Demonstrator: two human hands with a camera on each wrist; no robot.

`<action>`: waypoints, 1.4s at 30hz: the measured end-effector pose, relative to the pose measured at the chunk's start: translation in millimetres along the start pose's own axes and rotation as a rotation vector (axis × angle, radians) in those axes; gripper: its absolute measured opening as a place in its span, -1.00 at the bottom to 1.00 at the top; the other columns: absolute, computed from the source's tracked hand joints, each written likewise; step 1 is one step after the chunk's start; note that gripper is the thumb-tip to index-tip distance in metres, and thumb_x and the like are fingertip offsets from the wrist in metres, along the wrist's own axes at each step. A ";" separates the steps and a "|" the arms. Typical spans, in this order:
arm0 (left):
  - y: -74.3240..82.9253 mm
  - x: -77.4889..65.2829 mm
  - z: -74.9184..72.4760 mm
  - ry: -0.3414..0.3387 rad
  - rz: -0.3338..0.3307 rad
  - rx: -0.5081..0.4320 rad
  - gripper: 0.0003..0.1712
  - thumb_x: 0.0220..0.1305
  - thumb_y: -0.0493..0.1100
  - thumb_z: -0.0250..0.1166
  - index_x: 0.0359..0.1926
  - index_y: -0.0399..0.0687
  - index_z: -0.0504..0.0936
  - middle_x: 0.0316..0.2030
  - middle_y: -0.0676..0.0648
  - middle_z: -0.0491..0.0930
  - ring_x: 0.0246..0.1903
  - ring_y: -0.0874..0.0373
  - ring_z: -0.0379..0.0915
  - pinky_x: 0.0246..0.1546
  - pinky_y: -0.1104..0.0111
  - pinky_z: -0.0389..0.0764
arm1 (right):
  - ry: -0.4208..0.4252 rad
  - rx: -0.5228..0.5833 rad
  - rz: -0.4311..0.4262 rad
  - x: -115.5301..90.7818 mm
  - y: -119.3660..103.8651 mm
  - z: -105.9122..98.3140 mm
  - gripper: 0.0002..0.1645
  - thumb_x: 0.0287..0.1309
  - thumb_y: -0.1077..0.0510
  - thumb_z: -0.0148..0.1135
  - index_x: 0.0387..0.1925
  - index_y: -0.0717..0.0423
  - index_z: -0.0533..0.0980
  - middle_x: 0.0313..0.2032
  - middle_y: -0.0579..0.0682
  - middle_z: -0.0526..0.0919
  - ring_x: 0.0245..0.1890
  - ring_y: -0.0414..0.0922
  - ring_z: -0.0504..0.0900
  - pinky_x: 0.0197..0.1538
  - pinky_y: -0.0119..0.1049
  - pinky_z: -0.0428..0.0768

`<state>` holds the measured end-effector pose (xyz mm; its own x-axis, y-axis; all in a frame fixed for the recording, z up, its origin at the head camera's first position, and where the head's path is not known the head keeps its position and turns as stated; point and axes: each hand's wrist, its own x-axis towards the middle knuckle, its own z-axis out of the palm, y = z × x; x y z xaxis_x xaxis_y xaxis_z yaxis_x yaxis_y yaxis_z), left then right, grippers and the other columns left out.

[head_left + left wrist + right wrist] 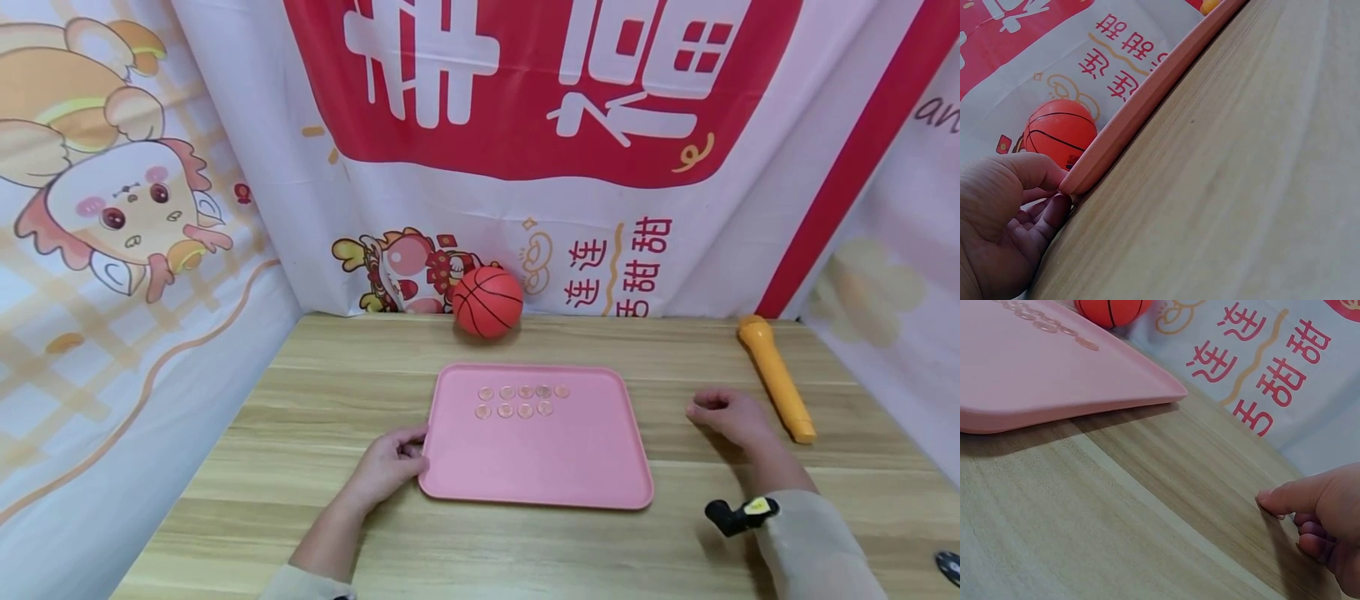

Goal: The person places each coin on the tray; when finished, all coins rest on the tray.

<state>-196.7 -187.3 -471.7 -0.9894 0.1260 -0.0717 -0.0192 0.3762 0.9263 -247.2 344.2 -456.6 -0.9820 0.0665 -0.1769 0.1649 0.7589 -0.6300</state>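
A pink tray (536, 467) lies on the table with several small round coin-like discs (525, 411) in two rows towards its far side. At the tray's left edge my left hand (386, 471) grips the rim between thumb and fingers; in the left wrist view, the thumb and fingers (1055, 209) pinch the tray corner. My right hand (731, 417) is low over the table, to the right of the tray and apart from it. Its fingers are loosely curled, and nothing shows between them in the right wrist view, where the hand (1329, 519) is partly cut off.
A red toy basketball (487, 302) sits behind the tray against the printed cloth (420, 192). An orange-yellow microphone-shaped toy (776, 379) lies right of my right hand. A dark round object (949, 567) shows at the right edge. Wood-grained tabletop (337, 375) surrounds the tray.
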 end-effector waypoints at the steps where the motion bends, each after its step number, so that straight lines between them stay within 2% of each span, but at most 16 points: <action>1: -0.2 0.1 0.1 0.000 0.001 0.001 -0.31 -0.01 -0.39 0.35 0.24 -0.43 0.45 -0.26 -0.17 0.61 -0.36 0.25 0.47 -0.37 0.53 0.54 | -0.003 -0.010 0.002 0.4 -0.6 -0.6 -0.21 0.22 -0.22 0.23 0.16 0.39 0.44 0.09 0.41 0.51 0.01 0.20 0.50 0.04 0.03 0.49; 6: -1.1 0.9 0.4 -0.002 -0.003 0.009 -0.30 -0.01 -0.39 0.34 0.24 -0.43 0.45 -0.25 -0.17 0.61 -0.33 0.20 0.48 -0.37 0.52 0.55 | -0.007 -0.041 0.028 1.5 -4.6 -2.8 -0.28 0.20 -0.18 0.26 0.10 0.36 0.49 0.04 0.39 0.54 -0.02 0.18 0.49 0.05 0.09 0.47; 16: -0.5 0.3 0.3 -0.005 -0.005 0.013 -0.30 -0.01 -0.39 0.33 0.24 -0.42 0.46 -0.30 -0.15 0.60 -0.36 0.23 0.46 -0.39 0.52 0.52 | -0.008 -0.054 0.033 2.2 -6.3 -2.3 -0.38 0.18 -0.13 0.30 0.00 0.34 0.51 -0.09 0.30 0.57 -0.12 0.11 0.48 -0.04 -0.02 0.47; 24: 0.8 -1.7 -0.4 -0.018 0.005 0.002 -0.29 0.00 -0.40 0.32 0.25 -0.46 0.42 -0.30 -0.17 0.60 -0.37 0.22 0.44 -0.41 0.53 0.51 | 0.064 -0.023 -0.018 -1.3 -3.6 1.4 -0.44 0.26 -0.07 0.23 -0.01 0.37 0.44 -0.21 0.21 0.55 -0.21 0.04 0.49 -0.20 -0.25 0.42; 28: 1.7 -1.8 -0.2 -0.016 0.004 -0.001 -0.29 0.00 -0.40 0.32 0.25 -0.46 0.42 -0.29 -0.17 0.60 -0.37 0.24 0.44 -0.41 0.53 0.50 | 0.075 0.059 -0.024 -2.6 -1.6 3.5 -0.44 0.31 -0.05 0.18 0.02 0.40 0.43 -0.27 0.13 0.58 -0.31 -0.11 0.52 -0.29 -0.35 0.48; 33: 0.4 -0.5 -0.3 -0.007 -0.008 -0.007 -0.30 0.00 -0.41 0.33 0.25 -0.44 0.44 -0.25 -0.19 0.61 -0.36 0.23 0.45 -0.40 0.54 0.51 | 0.038 0.217 -0.005 -4.2 -2.0 8.7 -0.32 0.33 -0.07 0.16 0.22 0.40 0.37 -0.25 -0.02 0.67 -0.36 -0.34 0.59 -0.28 -0.45 0.60; 38: -0.1 -0.1 0.3 0.000 -0.005 -0.004 -0.31 0.00 -0.41 0.32 0.25 -0.44 0.44 -0.22 -0.21 0.61 -0.34 0.22 0.45 -0.39 0.54 0.51 | -0.014 0.377 -0.004 -6.3 -6.2 13.7 -0.27 0.36 -0.04 0.12 0.34 0.40 0.28 -0.25 -0.25 0.67 -0.33 -0.46 0.62 -0.20 -0.52 0.62; 42: 0.7 -0.3 0.6 0.002 -0.003 -0.004 -0.31 0.00 -0.41 0.32 0.24 -0.45 0.44 -0.24 -0.21 0.61 -0.35 0.22 0.45 -0.40 0.54 0.51 | -0.048 0.459 -0.039 -8.0 -12.0 16.4 -0.28 0.38 0.03 0.11 0.36 0.43 0.21 -0.20 -0.25 0.62 -0.26 -0.48 0.62 -0.13 -0.52 0.63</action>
<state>-196.3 -186.5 -471.2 -0.9896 0.1234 -0.0741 -0.0230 0.3728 0.9276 -239.8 323.9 -460.1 -0.9846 0.0053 -0.1747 0.1626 0.3944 -0.9045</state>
